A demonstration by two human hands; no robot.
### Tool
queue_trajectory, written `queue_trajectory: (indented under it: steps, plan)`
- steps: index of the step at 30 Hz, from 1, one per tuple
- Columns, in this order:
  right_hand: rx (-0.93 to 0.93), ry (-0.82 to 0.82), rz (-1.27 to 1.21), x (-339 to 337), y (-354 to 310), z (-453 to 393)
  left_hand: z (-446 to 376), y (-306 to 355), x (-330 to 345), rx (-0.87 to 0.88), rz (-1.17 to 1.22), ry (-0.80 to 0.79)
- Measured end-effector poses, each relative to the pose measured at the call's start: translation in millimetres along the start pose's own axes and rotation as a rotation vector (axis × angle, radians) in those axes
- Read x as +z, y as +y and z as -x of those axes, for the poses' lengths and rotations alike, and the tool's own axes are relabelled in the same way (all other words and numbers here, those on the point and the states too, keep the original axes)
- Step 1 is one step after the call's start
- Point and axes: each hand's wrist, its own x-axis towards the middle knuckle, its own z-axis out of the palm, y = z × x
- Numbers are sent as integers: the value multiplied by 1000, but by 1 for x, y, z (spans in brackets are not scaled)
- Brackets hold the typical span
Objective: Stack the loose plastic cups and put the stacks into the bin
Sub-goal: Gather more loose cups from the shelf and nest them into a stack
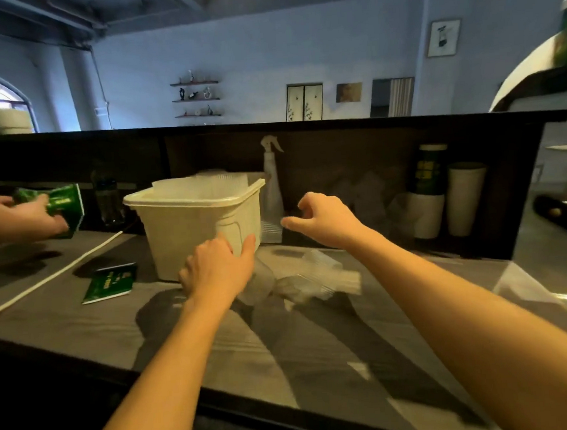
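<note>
Several clear plastic cups (pixel 316 278) lie on their sides on the grey counter (pixel 82 326), just in front of and to the right of the bin (pixel 189 234). They are see-through and blurred, so their number and which of them are nested cannot be told; ribbed rims show at the right end of the heap. The bin is a cream plastic tub with a broad lip, standing upright near the back of the counter, and a ribbed clear stack (pixel 221 180) shows above its far rim.

The left hand (pixel 217 269) is low at the bin's front right corner, back of the hand up, thumb stretched toward the bin wall and fingers curled down over the near end of the cups — whether it actually grips one cannot be told. The right hand (pixel 322 220) hovers above and behind the heap, apart from it, fingers loosely curled and holding nothing.

A white spray bottle (pixel 272 188) stands just behind the bin's right side against the dark back panel. Further right are tall white paper cups (pixel 465 198) and a dark green canister (pixel 430 169). Another person's hand (pixel 34 217) at the left edge holds a green packet (pixel 65 205), well apart from the bin. A green booklet (pixel 109 283) lies flat on the counter left of the bin, beside a white cable (pixel 51 276) — both clear of the cups.
</note>
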Motion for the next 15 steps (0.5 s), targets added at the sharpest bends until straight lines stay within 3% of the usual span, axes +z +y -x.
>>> queue_trajectory:
  steps: [3, 7, 12, 15]
  plan:
    - [148, -80, 127, 16, 21, 28, 12, -14, 22, -90, 4, -117]
    - [253, -174, 102, 50, 47, 57, 13, -22, 32, -151, 180, -282]
    - [249, -118, -5, 53, 56, 63, 4, -11, 31, -91, 525, -550]
    - [253, -40, -18, 34, 68, 62, -2, 3, 36, -58, 560, -555]
